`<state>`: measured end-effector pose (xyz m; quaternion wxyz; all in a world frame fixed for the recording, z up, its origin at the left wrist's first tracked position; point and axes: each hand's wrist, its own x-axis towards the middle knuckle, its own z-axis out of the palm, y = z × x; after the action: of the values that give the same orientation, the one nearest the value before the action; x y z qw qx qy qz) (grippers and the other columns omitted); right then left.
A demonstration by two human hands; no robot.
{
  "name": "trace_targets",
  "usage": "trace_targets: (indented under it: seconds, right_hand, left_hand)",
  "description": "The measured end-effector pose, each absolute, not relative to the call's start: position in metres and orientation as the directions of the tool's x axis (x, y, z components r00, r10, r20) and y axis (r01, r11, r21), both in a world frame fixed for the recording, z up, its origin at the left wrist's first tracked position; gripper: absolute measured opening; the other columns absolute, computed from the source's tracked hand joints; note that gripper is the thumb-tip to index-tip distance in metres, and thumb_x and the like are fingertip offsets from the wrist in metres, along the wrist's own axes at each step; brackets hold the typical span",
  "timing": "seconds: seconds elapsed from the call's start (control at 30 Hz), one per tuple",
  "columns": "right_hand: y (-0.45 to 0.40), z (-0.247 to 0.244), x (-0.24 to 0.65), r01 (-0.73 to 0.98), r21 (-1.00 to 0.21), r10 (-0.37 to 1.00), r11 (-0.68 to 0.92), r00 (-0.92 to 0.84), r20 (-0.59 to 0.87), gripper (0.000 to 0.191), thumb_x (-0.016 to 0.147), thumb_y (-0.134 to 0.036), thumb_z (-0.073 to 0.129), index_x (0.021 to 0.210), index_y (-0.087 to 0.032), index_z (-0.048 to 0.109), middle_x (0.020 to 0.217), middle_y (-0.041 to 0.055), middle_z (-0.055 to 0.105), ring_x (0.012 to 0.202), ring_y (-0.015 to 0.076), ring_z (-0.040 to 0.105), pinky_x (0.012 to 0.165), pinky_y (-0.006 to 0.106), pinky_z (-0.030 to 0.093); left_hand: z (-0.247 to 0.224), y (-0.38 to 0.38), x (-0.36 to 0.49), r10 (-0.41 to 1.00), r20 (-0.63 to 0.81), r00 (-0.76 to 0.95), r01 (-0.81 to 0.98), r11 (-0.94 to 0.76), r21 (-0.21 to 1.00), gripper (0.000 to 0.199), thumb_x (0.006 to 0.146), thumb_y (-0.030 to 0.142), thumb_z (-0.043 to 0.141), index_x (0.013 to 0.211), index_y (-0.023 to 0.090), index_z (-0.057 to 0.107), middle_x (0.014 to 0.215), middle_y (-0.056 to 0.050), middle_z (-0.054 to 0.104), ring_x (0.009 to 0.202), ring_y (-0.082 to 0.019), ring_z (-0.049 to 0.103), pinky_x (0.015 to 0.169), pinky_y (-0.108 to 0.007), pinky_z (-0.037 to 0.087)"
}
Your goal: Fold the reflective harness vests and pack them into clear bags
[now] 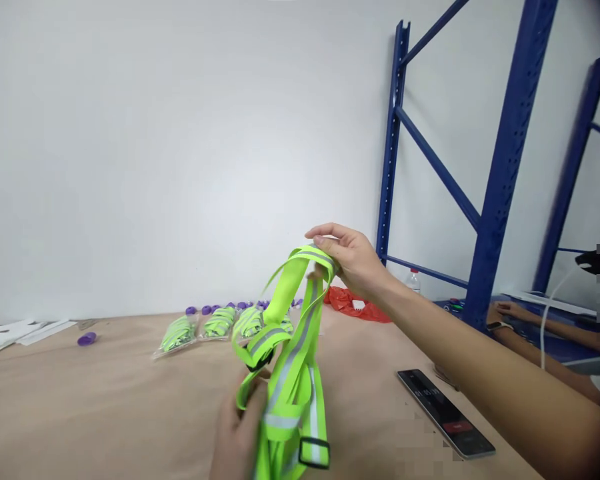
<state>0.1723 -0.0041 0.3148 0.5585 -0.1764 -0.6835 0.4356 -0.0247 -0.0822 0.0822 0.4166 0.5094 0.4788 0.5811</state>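
Observation:
Neon yellow-green reflective straps with silver stripes hang in loops in front of me. My right hand pinches the top of the loops, holding them up above the table. Lower down, my left hand is closed on the strap near a black buckle; it is slightly blurred. A second black buckle dangles at the bottom of the bundle. Behind the straps lie several clear bags of folded green straps, partly hidden by the hanging bundle.
Brown paper covers the table. A phone lies at right, with a red plastic bag and bottle behind. Purple pieces and white sheets are at left. A blue rack stands right, beside another person's arms.

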Motion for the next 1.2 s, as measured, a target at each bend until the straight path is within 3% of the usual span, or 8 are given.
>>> trace_targets:
  seconds: [0.23,0.37,0.57,0.7,0.83,1.03,1.1,1.2]
  right_hand:
    - [0.027,0.307,0.212,0.218,-0.851,0.845,0.478,-0.377,0.379,0.037,0.074,-0.050,0.074,0.091,-0.018,0.068,0.052,-0.0062,0.047,0.040,0.0066,0.032,0.040,0.022,0.022]
    - [0.013,0.300,0.221,0.640,-0.459,0.785,0.616,-0.548,0.290,0.050,0.074,-0.057,0.073,0.108,-0.021,0.071,0.081,0.0048,0.068,0.065,0.0190,0.058,0.056,0.028,0.040]
    - [0.011,0.291,0.234,0.765,0.018,0.703,0.644,-0.601,0.380,0.036,0.085,-0.038,0.059,0.115,-0.021,0.065,0.112,0.0095,0.071,0.097,0.0289,0.065,0.075,0.033,0.044]
    - [0.030,0.297,0.248,0.837,-0.164,0.826,0.523,-0.450,0.338,0.020,0.081,-0.034,0.056,0.091,-0.019,0.066,0.088,0.0064,0.073,0.077,0.0231,0.065,0.062,0.028,0.043]
    - [0.039,0.299,0.253,0.775,-0.353,0.850,0.525,-0.459,0.258,0.030,0.079,-0.045,0.061,0.095,-0.020,0.064,0.083,0.0035,0.070,0.071,0.0202,0.063,0.061,0.027,0.044]
    - [0.042,0.280,0.251,0.806,-0.003,0.718,0.592,-0.526,0.456,0.033,0.066,-0.022,0.062,0.099,-0.021,0.063,0.103,0.0100,0.066,0.096,0.0292,0.062,0.074,0.035,0.047]
    - [0.045,0.272,0.251,0.777,-0.143,0.685,0.613,-0.432,0.587,0.031,0.063,-0.019,0.061,0.093,-0.022,0.060,0.103,0.0100,0.065,0.099,0.0299,0.060,0.078,0.038,0.048]
    - [0.049,0.258,0.253,0.458,-0.666,0.806,0.589,-0.273,0.525,0.026,0.063,-0.021,0.062,0.086,-0.025,0.049,0.088,0.0044,0.066,0.086,0.0252,0.062,0.072,0.036,0.050]
  left_hand:
    - [0.155,-0.072,-0.124,0.917,0.264,-0.298,-0.162,-0.321,0.933,0.037,0.067,0.053,0.075,0.063,0.024,0.052,0.052,0.004,0.048,0.050,-0.017,0.053,0.057,-0.035,0.055]
    - [0.202,-0.063,-0.163,0.881,0.317,-0.353,-0.054,-0.357,0.933,0.033,0.067,0.036,0.069,0.062,0.021,0.040,0.050,0.007,0.037,0.038,-0.005,0.026,0.037,-0.017,0.020]
    - [0.261,-0.075,-0.207,0.938,0.248,-0.241,0.341,-0.158,0.927,0.020,0.068,0.031,0.072,0.077,0.018,0.059,0.051,0.008,0.035,0.043,-0.004,0.023,0.042,-0.017,0.014]
    - [0.285,-0.092,-0.220,0.997,0.076,0.006,0.662,-0.061,0.747,0.037,0.075,0.053,0.074,0.077,0.018,0.065,0.052,0.007,0.035,0.047,-0.007,0.026,0.044,-0.019,0.019]
    - [0.294,-0.098,-0.219,0.957,0.260,-0.128,0.721,-0.090,0.687,0.046,0.079,0.063,0.065,0.078,0.017,0.069,0.051,0.003,0.048,0.047,-0.009,0.036,0.044,-0.020,0.029]
    - [0.299,-0.097,-0.200,0.745,0.545,-0.385,0.749,-0.093,0.656,0.034,0.085,0.046,0.059,0.089,0.015,0.074,0.057,-0.001,0.063,0.051,-0.014,0.055,0.048,-0.023,0.046]
    - [0.299,-0.098,-0.194,0.686,0.599,-0.414,0.755,-0.109,0.647,0.031,0.087,0.039,0.056,0.093,0.015,0.073,0.058,-0.001,0.064,0.049,-0.013,0.055,0.045,-0.021,0.046]
    - [0.298,-0.097,-0.195,0.584,0.663,-0.468,0.726,-0.173,0.665,0.030,0.088,0.034,0.053,0.100,0.012,0.071,0.057,0.000,0.062,0.043,-0.012,0.055,0.040,-0.020,0.044]
